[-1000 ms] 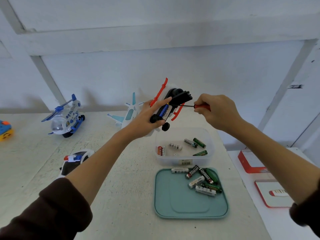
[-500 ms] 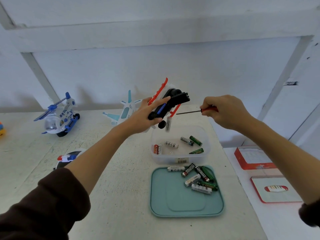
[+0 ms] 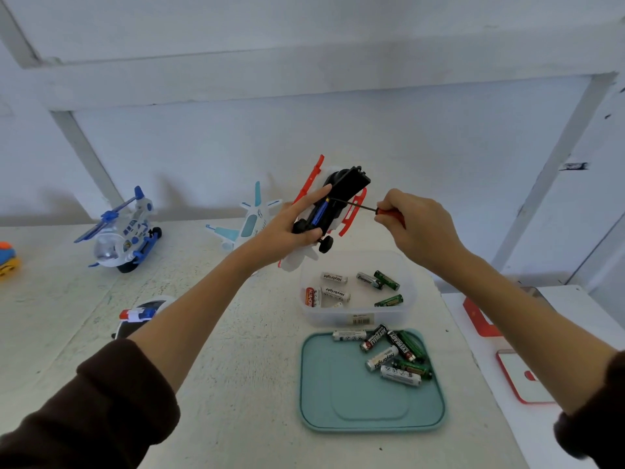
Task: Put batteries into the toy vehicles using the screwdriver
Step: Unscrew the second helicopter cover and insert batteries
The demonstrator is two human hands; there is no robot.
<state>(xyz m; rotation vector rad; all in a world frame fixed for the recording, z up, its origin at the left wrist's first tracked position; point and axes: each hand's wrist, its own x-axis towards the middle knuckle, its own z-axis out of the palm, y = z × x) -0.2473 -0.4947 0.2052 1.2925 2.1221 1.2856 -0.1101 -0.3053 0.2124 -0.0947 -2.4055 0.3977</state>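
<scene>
Red-and-white toy helicopter [image 3: 333, 204] held up off the table [image 3: 236, 384], belly turned toward the camera, gripped in the left hand [image 3: 287, 228]: fingers curled round the body, index finger stretched along the black underside. Battery bay open, black cover tilted up at the top, one blue battery [image 3: 320, 213] seated inside. Black wheel hanging at the lower end, red skids on both sides.

Right hand [image 3: 419, 228] closed round the red handle of the screwdriver [image 3: 372, 208], thumb and fingers pinching it. Thin dark shaft running left, tip at the open bay beside the blue battery (whether actually touching cannot be told).

Directly below the hands, clear plastic tub [image 3: 355, 319] with loose batteries [image 3: 351, 287] inside, white, red and green ones. Just in front of the tub, teal tray [image 3: 338, 401] lying flat, with another cluster of batteries [image 3: 394, 353] in its far right corner.

Farther left on the table: blue-and-white toy helicopter [image 3: 123, 231] standing on its wheels, pale teal-and-white toy plane [image 3: 248, 223] partly hidden behind the left hand, toy police car [image 3: 142, 316] partly covered by the left forearm, and an orange toy [image 3: 7, 258] cut off at the left edge. Dark sleeves on both arms.
</scene>
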